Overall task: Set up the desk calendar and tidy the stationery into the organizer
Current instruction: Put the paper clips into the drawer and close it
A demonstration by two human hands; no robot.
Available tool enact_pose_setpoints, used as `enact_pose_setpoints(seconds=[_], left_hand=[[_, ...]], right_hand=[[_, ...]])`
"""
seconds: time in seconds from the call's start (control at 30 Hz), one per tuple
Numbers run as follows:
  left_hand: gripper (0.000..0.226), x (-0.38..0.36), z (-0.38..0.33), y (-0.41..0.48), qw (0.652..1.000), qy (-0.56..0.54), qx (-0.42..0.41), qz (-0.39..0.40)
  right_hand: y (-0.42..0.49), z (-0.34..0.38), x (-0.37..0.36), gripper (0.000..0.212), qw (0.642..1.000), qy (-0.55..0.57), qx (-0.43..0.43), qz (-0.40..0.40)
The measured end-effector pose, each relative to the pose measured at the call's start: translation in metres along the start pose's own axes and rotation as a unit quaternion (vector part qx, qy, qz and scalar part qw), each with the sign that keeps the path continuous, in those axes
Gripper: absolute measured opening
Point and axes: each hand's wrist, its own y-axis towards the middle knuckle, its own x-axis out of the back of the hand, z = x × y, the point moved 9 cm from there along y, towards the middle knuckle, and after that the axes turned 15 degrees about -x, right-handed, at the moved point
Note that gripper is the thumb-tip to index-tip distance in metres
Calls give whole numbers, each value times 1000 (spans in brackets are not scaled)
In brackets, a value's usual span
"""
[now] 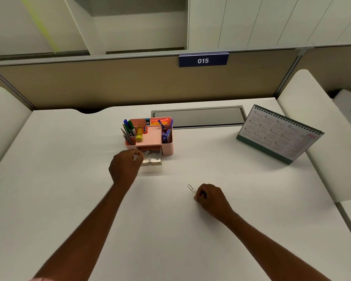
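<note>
A pink organizer (167, 148) stands mid-desk, holding pens, markers, a yellow glue stick (139, 134) and purple clips. Its clear drawer (152, 160) is pulled out at the front with paper clips inside. My left hand (126, 166) hovers at the drawer's left edge, fingers curled and pinching a paper clip over it. My right hand (210, 197) rests on the desk nearer me, fingers curled, pinching the end of a silver paper clip (190, 188) that lies on the surface. The desk calendar (280, 133) stands upright as a tent at the right.
The white desk (69, 159) is bounded by a tan partition with a blue "015" sign (203, 60). A grey cable hatch (199, 117) lies behind the organizer. White curved side panels (312, 118) flank the desk on both sides.
</note>
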Motion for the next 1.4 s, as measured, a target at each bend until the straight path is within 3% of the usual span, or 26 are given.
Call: enact_pose_setpoints(seconds=[0.23,0.4,0.53,0.63,0.7,0.83,0.93,1.03,1.23,1.33,1.4], left_hand=[[15,-40,1,38,984,109,-32,135],[20,-56,4,44,979,133,-6,155],[27,-39,-16,31,994,72,9,82],[22,-16,-54,3,995,14,-87,-40],[18,-16,-71,-21,989,-29,-128,-69],[15,-62,-83,-69,984,-113,-135,31],[16,-105,-77,-94,978,-103,-129,130],[23,-133,-76,-102,969,-78,-133,195],[29,-149,-80,-104,964,-66,-160,205],[26,-148,-84,-100,963,-60,-175,197],[24,-147,-86,-100,961,-51,-192,192]], right_hand=[[3,5,0,12,1000,-2,4,-2],[4,2,1,11,1000,-1,1,-8],[2,2,4,6,999,-2,9,-35],[0,0,2,8,999,-4,8,-52],[-1,4,1,10,997,-2,18,-73],[-6,23,-2,15,990,-59,53,-117],[-10,45,-5,14,970,-156,92,-163],[-13,62,-13,31,933,-284,136,-173],[-18,71,-24,21,865,-405,225,-192],[-20,71,-21,33,857,-419,225,-201],[-17,69,-18,25,865,-403,221,-199]])
